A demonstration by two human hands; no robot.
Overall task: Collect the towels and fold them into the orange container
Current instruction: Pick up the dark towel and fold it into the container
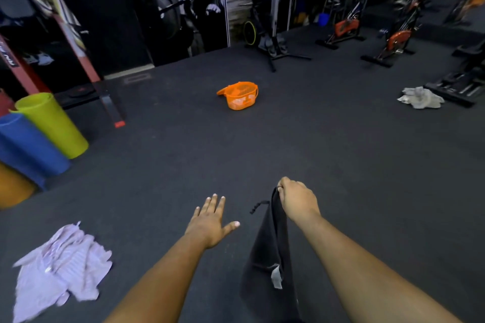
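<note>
one head-worn wide view looks forward and down, hands near, gym floor beyond.

left hand: flat, fingers spread, arm extended | right hand: fingers curled, pinching, arm extended

My black towel runs off the bottom edge. Orange container's contents are too small to tell. Far machines are blurred.

Gym: exercise bikes, rolled mats, dark rubber floor.
</note>
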